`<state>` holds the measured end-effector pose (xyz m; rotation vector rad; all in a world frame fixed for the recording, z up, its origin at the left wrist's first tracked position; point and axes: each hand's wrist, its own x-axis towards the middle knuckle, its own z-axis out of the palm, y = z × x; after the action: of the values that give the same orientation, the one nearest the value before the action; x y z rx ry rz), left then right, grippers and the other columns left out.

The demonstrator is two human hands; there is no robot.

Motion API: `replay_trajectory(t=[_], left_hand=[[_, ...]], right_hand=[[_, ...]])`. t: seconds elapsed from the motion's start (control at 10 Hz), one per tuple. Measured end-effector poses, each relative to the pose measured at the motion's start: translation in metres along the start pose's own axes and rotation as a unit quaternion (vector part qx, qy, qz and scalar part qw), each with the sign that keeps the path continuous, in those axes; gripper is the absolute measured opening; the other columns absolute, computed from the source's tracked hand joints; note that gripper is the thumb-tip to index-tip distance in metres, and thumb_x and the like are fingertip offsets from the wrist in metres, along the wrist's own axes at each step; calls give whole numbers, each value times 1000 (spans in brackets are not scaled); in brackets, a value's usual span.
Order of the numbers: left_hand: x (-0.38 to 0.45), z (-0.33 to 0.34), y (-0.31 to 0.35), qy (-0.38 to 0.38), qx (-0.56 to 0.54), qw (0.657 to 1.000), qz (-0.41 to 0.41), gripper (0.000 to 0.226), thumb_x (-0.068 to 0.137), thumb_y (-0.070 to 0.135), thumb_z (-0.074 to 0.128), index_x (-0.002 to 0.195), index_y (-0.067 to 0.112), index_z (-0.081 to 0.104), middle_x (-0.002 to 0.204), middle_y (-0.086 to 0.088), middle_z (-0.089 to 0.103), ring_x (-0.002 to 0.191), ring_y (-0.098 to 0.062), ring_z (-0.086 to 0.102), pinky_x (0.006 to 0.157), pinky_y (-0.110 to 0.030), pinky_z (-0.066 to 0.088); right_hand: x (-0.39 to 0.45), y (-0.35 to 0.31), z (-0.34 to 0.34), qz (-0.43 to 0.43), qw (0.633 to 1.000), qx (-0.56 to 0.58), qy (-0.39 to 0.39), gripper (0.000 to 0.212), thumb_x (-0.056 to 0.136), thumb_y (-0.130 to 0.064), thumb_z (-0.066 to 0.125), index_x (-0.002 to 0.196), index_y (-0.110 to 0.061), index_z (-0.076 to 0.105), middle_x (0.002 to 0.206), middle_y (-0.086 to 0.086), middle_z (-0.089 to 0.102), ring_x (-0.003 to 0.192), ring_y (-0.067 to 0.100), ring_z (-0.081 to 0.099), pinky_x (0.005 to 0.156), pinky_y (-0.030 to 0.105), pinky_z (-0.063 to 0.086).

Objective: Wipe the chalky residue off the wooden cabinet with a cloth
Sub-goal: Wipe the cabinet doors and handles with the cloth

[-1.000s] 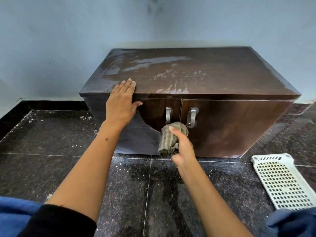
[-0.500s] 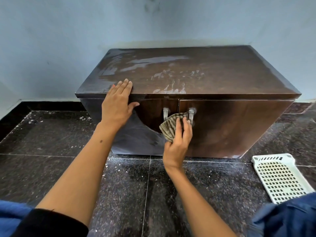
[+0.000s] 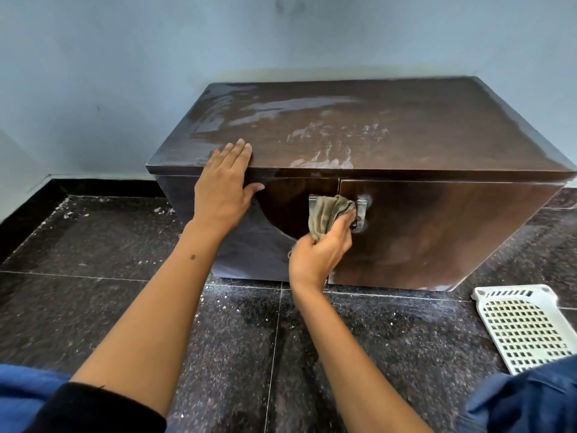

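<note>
Against a pale blue wall, a wooden cabinet (image 3: pixel 374 135) is braced by an open, flat left hand (image 3: pixel 223 190) while the right hand (image 3: pixel 321 251) grips a cloth (image 3: pixel 327 210) at the door handles (image 3: pixel 361 210), the streaked top likely next.

You see a dark brown wooden cabinet (image 3: pixel 406 129) smeared with whitish chalky streaks (image 3: pixel 318 132), a drab olive cloth (image 3: pixel 326 214) with what may be faint stripes, black white-speckled floor tiles (image 3: pixel 93 245), white perforated tray (image 3: pixel 527 329), pale blue wall (image 3: pixel 125 73).

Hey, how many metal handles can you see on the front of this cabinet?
2. One handle is on the left door, mostly covered by the cloth; the other handle is on the right door, just beside the right hand. None seems hidden elsewhere.
</note>
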<state>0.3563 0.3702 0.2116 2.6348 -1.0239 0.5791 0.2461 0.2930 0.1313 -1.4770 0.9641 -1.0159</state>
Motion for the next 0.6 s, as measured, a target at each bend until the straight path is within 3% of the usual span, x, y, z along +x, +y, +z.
replay_trajectory(t=[0.1, 0.2, 0.3, 0.4, 0.6], left_hand=[[0, 0, 0, -1, -1, 1000, -1, 67, 90, 35, 58, 145, 8, 31, 153, -9, 29, 142, -24, 22, 117, -32, 8], [0, -1, 0, 1, 1, 1000, 0, 66, 90, 35, 57, 145, 8, 31, 153, -9, 29, 142, -24, 23, 117, -32, 8], [0, -1, -1, 1, -3, 1000, 1, 66, 90, 35, 57, 145, 8, 31, 153, -9, 29, 142, -24, 22, 117, -31, 8], [0, -2, 0, -1, -3, 1000, 1, 66, 91, 35, 57, 145, 8, 31, 153, -9, 28, 143, -24, 22, 117, -31, 7], [0, -2, 0, -2, -2, 1000, 2, 66, 91, 35, 57, 145, 8, 30, 153, -9, 28, 142, -24, 22, 117, -31, 7]], right_hand=[[-3, 1, -1, -39, 999, -5, -2, 87, 70, 21, 39, 148, -5, 11, 157, 8, 14, 144, 16, 7, 116, 20, 7], [-4, 17, -6, -200, 977, -60, -39, 91, 62, 27, 35, 146, 0, 14, 154, 7, 9, 143, 19, 7, 118, 26, 7], [6, 46, -10, -278, 946, -163, -43, 90, 66, 32, 43, 144, -1, 13, 152, 9, 9, 142, 21, 9, 118, 35, 16], [14, 80, -23, -314, 914, -253, -40, 86, 70, 29, 49, 144, 0, 15, 152, 12, 13, 142, 24, 14, 117, 37, 17], [38, 111, -51, -372, 865, -328, -81, 56, 83, 8, 41, 138, 1, 36, 146, 12, 36, 136, 27, 32, 110, 42, 28]])
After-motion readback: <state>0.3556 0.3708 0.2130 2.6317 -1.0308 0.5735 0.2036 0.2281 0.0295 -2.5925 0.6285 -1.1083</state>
